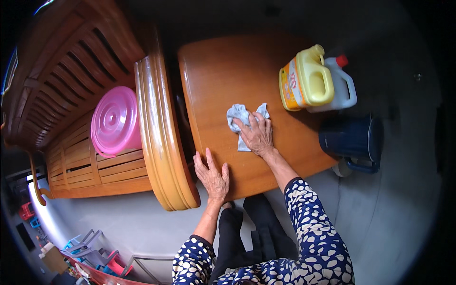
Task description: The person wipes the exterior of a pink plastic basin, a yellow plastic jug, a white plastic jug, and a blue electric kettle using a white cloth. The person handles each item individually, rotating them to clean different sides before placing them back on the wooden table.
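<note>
My right hand [258, 136] presses a crumpled light grey cloth [237, 115] against the brown wooden table [223, 71]. Its fingers are bent over the cloth, and folds of the fabric stick out on the far and left sides. Toward the table's near left corner, my left hand [213, 179] rests with its fingers stretched out and apart, holding nothing. What lies under the right palm is hidden.
A yellow jug [311, 78] and a translucent jug with a red cap [342, 83] stand on the table's right side, with a dark blue kettle [351, 137] nearer me. On the left, a wooden bench [164, 142] holds a pink lidded tub [114, 121]. Stacked plastic chairs [92, 249] are at lower left.
</note>
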The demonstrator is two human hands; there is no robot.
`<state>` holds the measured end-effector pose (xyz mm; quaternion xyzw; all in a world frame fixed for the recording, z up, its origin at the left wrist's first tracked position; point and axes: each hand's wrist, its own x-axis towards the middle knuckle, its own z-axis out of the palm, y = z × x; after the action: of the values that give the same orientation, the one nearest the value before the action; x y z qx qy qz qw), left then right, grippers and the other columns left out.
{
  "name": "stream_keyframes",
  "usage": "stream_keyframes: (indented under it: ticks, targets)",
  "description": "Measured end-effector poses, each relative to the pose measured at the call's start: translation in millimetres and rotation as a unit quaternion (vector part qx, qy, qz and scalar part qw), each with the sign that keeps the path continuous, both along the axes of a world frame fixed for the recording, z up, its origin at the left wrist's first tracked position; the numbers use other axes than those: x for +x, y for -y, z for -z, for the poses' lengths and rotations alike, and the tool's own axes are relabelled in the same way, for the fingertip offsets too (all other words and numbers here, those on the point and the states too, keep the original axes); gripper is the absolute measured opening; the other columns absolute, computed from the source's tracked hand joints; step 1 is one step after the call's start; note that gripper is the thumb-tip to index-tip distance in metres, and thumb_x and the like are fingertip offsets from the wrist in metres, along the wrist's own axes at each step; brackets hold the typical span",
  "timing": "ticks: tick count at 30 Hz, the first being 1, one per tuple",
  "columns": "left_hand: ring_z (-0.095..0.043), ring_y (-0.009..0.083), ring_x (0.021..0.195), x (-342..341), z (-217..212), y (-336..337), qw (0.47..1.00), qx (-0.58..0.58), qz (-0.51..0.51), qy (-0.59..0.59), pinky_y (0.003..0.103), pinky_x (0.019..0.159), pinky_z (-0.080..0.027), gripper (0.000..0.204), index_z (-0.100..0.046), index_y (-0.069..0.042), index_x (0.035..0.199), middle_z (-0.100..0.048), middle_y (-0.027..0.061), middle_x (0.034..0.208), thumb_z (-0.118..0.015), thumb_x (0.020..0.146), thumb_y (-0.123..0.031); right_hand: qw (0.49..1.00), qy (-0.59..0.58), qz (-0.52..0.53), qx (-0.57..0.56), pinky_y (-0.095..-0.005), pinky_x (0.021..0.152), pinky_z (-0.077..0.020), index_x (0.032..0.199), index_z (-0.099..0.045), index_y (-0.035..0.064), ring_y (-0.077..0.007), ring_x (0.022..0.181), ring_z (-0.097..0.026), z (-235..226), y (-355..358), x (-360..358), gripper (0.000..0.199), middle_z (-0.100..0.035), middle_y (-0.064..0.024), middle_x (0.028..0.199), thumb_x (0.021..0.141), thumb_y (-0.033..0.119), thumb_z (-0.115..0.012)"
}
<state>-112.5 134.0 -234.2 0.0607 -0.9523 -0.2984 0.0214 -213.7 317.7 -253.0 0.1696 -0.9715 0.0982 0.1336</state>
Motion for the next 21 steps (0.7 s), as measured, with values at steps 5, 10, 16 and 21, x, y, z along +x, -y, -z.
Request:
stream_keyframes:
  ticks: [5,10,16,21]
  targets:
    - [-0.016,0.0407,0.142,-40.7,10.4,-3.5,0.999,-0.044,0.009,0.008,0.053,0.112,-0.018,0.076,-0.027,-0.011,0.149,-0.017,0.0237,0.153,-0.065,0.086,-0.031,0.998,-0.015,0.05,0.019,-0.0514,0.091,-0.0341,0.13,-0.052,0.0264,-0.0329,0.122,-0.038,8.2,4.3,-77.9,0.049,-0.044,-0.0133,0.132,0.083,0.028,-0.065]
    - [-0.016,0.0398,0.142,-59.9,18.0,-16.2,0.994,-0.102,0.02,0.013,0.052,0.113,-0.018,0.074,-0.031,-0.013,0.148,-0.018,0.0235,0.153,-0.064,0.086,-0.038,0.993,0.018,0.113,0.022,-0.0522,0.094,-0.0315,0.133,-0.048,0.0252,-0.0343,0.124,-0.034,8.9,-4.3,-163.2,0.047,-0.042,-0.016,0.13,0.088,0.031,-0.059]
    - [-0.018,0.0411,0.141,-59.8,20.7,-22.3,0.992,-0.126,0.006,0.012,0.052,0.113,-0.018,0.074,-0.035,-0.012,0.146,-0.021,0.0242,0.152,-0.065,0.084,-0.04,0.934,0.15,0.324,-0.02,-0.0551,0.105,-0.0239,0.14,-0.039,0.028,-0.0378,0.135,-0.025,1.2,-27.2,-249.4,0.044,-0.03,-0.0153,0.146,0.097,0.04,-0.042]
    - [-0.025,0.0408,0.139,-60.2,21.1,-22.3,0.989,-0.145,0.003,0.017,0.052,0.111,-0.021,0.072,-0.04,-0.013,0.143,-0.026,0.0256,0.15,-0.064,0.083,-0.045,0.844,0.189,0.497,-0.069,-0.0552,0.107,-0.024,0.141,-0.038,0.0327,-0.0382,0.137,-0.023,-20.6,-56.9,-290.1,0.044,-0.027,-0.014,0.149,0.098,0.039,-0.039]
